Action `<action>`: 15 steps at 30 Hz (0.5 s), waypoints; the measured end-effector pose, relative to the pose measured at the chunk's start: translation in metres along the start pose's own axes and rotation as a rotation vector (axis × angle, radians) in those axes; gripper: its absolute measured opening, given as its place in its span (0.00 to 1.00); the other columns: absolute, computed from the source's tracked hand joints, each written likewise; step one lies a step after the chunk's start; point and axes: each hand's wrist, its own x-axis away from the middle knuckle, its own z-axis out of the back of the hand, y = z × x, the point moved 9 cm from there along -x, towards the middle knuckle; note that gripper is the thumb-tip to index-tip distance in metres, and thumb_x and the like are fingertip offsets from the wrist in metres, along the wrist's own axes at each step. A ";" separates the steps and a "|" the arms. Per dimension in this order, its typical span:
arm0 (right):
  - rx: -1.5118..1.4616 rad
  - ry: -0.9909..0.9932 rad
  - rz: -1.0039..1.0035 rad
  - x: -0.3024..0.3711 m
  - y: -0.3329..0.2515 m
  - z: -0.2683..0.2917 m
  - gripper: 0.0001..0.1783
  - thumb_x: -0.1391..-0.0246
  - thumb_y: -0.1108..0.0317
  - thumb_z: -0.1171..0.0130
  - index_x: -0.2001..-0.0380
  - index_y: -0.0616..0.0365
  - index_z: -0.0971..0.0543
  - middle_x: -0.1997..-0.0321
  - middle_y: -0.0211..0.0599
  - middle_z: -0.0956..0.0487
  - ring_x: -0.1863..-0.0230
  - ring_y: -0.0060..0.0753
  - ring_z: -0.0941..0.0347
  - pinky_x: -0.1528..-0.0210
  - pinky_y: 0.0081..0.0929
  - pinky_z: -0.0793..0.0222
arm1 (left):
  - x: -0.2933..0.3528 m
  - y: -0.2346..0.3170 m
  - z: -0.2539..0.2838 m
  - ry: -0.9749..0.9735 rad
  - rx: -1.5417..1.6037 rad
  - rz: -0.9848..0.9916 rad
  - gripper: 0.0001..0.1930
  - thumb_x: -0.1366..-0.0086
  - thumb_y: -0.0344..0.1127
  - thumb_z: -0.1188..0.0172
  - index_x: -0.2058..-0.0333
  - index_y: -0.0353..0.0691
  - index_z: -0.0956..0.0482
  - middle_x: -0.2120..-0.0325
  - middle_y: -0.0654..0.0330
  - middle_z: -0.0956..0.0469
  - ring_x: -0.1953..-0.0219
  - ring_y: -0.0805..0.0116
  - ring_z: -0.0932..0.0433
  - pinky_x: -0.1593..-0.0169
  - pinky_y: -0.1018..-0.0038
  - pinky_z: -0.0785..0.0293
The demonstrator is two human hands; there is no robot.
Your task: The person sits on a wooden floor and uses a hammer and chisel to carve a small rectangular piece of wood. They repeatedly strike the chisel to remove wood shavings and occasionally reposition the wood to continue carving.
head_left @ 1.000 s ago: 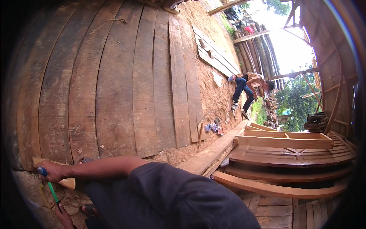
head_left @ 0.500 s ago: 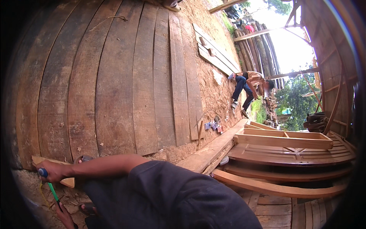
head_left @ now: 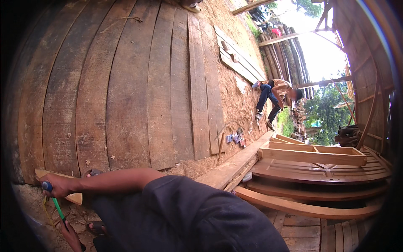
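Observation:
My left hand (head_left: 58, 185) reaches out to the far left and is closed around the blue handle of a tool with a thin green shaft (head_left: 58, 208). It rests against a pale wedge-shaped piece of wood (head_left: 74, 197) lying at the foot of the dark weathered planks (head_left: 126, 96). My right hand (head_left: 71, 237) shows only in part at the lower left, at the shaft's lower end. Whether it grips the shaft is unclear. My dark sleeve and shoulder (head_left: 189, 218) fill the lower middle.
The view is rolled sideways, so the ground with the planks fills the left. Another person (head_left: 275, 96) bends over on the sandy soil at the upper right. Pale timber frames (head_left: 315, 154) lie on curved wooden panels (head_left: 319, 176) at the right, and a long beam (head_left: 235, 166) runs beside them.
My hands and the tool stay where they were. The other person has bent further forward and shifted slightly.

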 end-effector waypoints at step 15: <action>-0.027 -0.033 -0.050 0.002 -0.001 0.001 0.11 0.52 0.70 0.40 0.76 0.61 0.32 0.79 0.39 0.32 0.75 0.32 0.35 0.71 0.33 0.37 | 0.002 -0.002 -0.007 -0.039 0.002 0.048 0.28 0.25 0.46 0.57 0.34 0.34 0.42 0.79 0.59 0.39 0.79 0.71 0.37 0.75 0.68 0.40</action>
